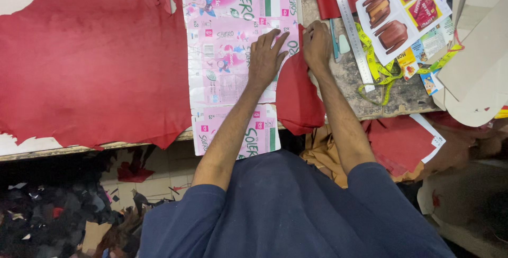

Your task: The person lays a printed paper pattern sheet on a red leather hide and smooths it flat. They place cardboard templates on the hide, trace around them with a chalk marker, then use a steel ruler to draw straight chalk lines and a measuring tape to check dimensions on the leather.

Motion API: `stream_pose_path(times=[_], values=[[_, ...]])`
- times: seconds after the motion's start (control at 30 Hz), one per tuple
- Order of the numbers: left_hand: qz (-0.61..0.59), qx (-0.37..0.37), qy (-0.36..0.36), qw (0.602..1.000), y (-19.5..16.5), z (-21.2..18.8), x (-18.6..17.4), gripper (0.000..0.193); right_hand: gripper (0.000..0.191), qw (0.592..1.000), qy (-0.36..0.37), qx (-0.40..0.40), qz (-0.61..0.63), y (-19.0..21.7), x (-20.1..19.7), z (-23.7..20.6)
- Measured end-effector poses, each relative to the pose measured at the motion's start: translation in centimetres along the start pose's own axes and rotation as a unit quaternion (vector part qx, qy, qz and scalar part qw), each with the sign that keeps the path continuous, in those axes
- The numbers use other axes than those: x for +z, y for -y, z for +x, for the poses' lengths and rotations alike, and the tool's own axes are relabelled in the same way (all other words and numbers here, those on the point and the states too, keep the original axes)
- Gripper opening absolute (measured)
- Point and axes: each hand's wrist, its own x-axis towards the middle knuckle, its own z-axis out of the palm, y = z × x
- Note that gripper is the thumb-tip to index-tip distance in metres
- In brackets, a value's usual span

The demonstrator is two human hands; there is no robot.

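The flattened pink printed carton (233,62) lay on the red leather (95,62), with its lower end hanging over the bench edge (79,149) toward me. My left hand (266,60) rested open on the carton, fingers spread and pressing it flat near its right edge. My right hand (316,44) was bunched tight just right of the carton, at the edge where the leather showed again; it seemed to pinch something there, but I could not tell what, or whether a tool was in it. Below that hand a flap of the red leather (299,99) drooped off the bench.

Right of the carton, a steel ruler (352,30) ran slantwise up the bench, with a yellow tape measure (378,70) tangled under it and a printed sheet with brown shoe pictures (402,9) past that. Leather scraps (58,210) were heaped on the floor, below the carton and off to its left.

I judged the carton could slide: only one palm held it, and its overhanging end pulled downward. The hanging flap could likewise drag the leather out from beneath and shift the edge I was working along.
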Motion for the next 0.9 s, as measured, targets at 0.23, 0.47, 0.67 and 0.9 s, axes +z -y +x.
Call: stream_pose_path(times=[0.23,0.47,0.67,0.9], values=[[0.041,0.013,0.011,0.999,0.0,0.1,0.3,0.039,0.007,0.999,-0.031,-0.010,-0.014,0.2,0.3,0.2],[0.051,0.026,0.027,0.998,-0.3,0.2,-0.4,0.044,0.032,0.996,0.009,-0.042,0.079,1.0,-0.7,0.9],[0.030,0.024,0.023,0.999,-0.1,-0.2,-0.6,0.042,0.024,0.999,0.044,-0.003,0.000,1.6,0.0,1.4],[0.037,-0.007,0.022,0.999,0.0,0.1,-2.3,0.039,0.019,0.998,0.026,-0.041,-0.035,2.6,1.2,1.4]])
